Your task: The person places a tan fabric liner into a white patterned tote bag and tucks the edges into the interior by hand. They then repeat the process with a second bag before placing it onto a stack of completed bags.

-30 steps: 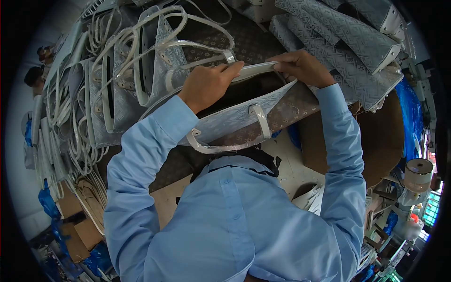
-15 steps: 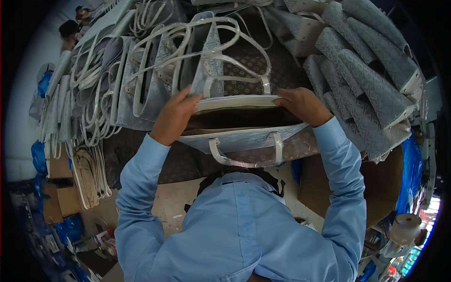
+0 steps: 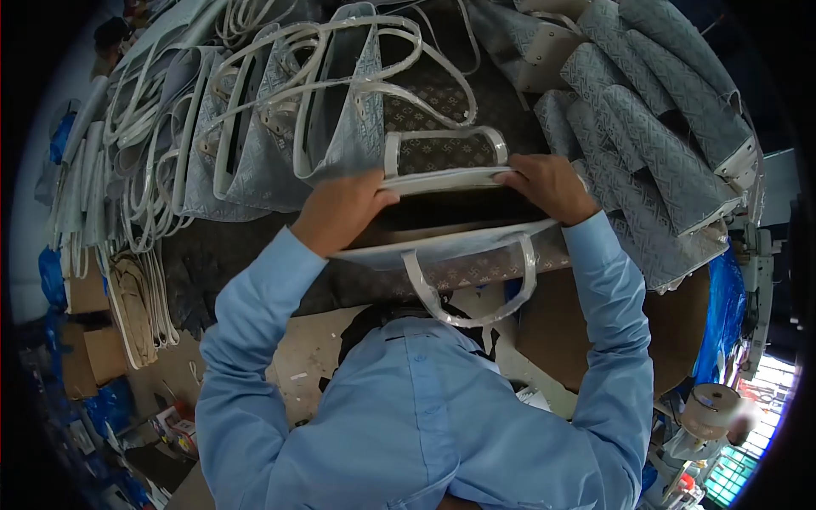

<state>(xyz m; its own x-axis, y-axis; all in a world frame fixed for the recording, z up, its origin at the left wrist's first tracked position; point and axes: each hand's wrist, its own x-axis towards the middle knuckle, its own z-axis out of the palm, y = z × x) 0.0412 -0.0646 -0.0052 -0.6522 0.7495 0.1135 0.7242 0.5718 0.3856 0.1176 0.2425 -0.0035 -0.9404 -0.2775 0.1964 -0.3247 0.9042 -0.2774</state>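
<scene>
A light grey patterned handbag (image 3: 442, 245) with white trim lies across the middle, its mouth open and dark inside. My left hand (image 3: 347, 206) grips the left end of the bag's far rim, thumb on the edge. At the right end of that rim, my right hand (image 3: 552, 185) holds on with thumb and fingers. One white handle (image 3: 445, 134) stands beyond the far rim. The other handle (image 3: 476, 321) hangs from the near side, over the front of the brown patterned table cover.
Grey bags with looped white straps (image 3: 255, 144) crowd the left and back left. Folded grey bags (image 3: 654, 144) are piled at the right. Below them are a cardboard box (image 3: 654, 331) and blue plastic (image 3: 721, 314). A person's head (image 3: 110, 34) shows at the far left.
My left hand has moved right along the far rim. The near handle has swung down and to the right. The whole view has shifted slightly.
</scene>
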